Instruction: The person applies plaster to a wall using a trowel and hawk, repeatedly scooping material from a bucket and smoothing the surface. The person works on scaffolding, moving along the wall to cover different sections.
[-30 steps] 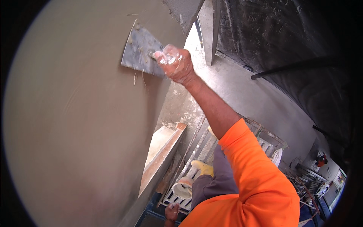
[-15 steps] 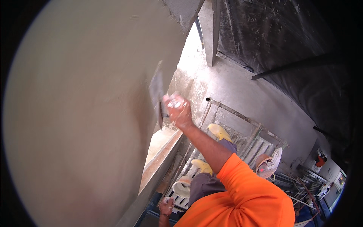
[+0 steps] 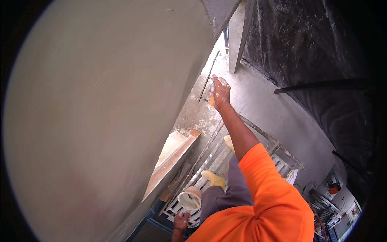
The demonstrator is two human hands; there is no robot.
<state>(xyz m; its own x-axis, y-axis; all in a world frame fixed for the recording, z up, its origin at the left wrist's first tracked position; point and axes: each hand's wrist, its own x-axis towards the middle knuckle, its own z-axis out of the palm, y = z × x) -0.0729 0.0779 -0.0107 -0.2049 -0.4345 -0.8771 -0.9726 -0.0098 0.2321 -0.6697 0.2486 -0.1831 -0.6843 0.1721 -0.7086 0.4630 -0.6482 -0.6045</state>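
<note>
My right hand is stretched out ahead, its fingers wrapped round the orange handle of a plastering trowel. The trowel's blade shows nearly edge-on, a little off the right edge of the smooth grey-beige plastered wall. Pale plaster is smeared over the fingers. Low down, my left hand is beside a round plaster-stained bucket, with its fingers curled; what they hold, if anything, is hidden.
Under my yellow boots is a slatted scaffold platform with a metal rail. A brick-edged ledge runs below the wall. Dark plastic sheeting hangs at right, near a concrete post. Another person is far right.
My right hand has moved the trowel away from the wall face, up and to the right. My view has shifted slightly. The left hand stays low by the bucket.
</note>
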